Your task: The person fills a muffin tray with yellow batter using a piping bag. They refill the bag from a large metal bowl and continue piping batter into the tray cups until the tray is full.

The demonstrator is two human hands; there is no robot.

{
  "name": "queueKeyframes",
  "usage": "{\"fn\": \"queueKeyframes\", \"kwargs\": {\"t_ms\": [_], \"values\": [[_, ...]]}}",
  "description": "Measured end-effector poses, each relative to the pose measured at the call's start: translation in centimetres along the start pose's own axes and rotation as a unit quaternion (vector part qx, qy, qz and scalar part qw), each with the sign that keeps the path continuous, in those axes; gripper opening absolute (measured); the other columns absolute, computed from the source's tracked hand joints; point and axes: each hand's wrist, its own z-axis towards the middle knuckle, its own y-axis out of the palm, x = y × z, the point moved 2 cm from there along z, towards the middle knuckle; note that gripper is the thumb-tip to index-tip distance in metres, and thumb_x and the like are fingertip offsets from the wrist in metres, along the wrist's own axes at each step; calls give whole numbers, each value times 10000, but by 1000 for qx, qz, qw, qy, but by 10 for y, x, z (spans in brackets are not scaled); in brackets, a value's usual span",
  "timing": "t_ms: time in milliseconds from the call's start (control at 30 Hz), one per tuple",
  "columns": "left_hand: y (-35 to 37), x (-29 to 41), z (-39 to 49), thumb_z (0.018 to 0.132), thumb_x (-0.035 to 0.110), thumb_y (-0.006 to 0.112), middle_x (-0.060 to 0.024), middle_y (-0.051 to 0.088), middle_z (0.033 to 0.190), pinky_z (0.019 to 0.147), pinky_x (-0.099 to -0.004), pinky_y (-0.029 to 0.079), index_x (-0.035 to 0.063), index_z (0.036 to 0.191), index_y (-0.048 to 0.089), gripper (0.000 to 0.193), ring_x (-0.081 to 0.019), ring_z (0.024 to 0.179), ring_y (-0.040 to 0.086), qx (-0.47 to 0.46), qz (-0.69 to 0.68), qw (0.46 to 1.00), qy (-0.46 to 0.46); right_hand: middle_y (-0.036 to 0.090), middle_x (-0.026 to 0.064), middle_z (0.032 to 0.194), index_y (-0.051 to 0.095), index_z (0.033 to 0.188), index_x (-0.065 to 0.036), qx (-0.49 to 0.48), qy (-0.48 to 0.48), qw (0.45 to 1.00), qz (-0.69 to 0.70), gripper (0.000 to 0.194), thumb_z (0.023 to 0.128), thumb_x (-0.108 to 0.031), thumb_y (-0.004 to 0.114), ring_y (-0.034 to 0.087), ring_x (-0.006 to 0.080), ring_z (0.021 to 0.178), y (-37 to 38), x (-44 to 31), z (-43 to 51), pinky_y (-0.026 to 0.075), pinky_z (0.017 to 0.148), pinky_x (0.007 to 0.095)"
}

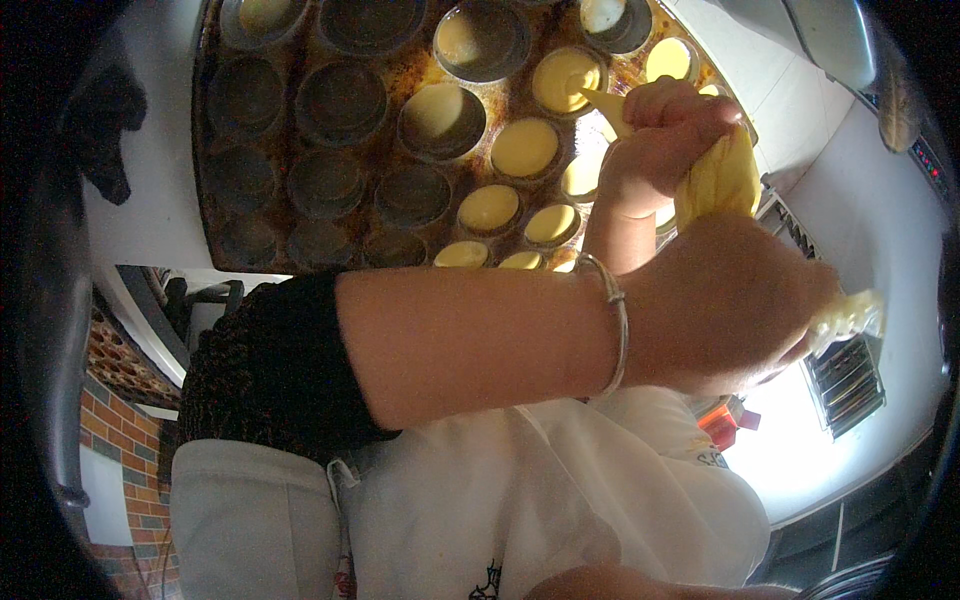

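My left hand, with a bracelet at its wrist, is clenched around the upper end of a yellow batter-filled piping bag. The bag's crumpled tail pokes out of that fist. Lower on the bag, near its nozzle end, my right hand grips it; its forearm passes behind my left one. The pointed tip reaches a round well of yellow batter in a browned metal mould pan. Several wells on the right hold batter; many on the left look dark and bare.
White worktop borders the pan on the left. A slatted metal rack and a red object are at the right. Another multi-well pan appears at lower left, near brick-patterned tiles. Red indicator lights glow at far right.
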Motion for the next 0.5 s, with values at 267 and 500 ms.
{"fn": "queueKeyframes", "kwargs": {"t_ms": [267,500], "values": [[40,-60,27,959,512,570,-138,619,1125,959,-413,535,77,1253,550,526,-247,1098,627,84,956,248,133,525,75,616,464,720,-88,-27,-34,998,48,534,1047,-508,434,514,182,551,-8,-43,14,478,582,336],[0,4,51,1020,496,436,-37,537,803,670,-348,502,104,1005,571,415,-157,718,548,-36,718,-648,252,555,95,661,466,727,-80,-60,-30,987,148,526,1056,-488,423,542,197,577,-3,-27,43,502,611,356]]}}
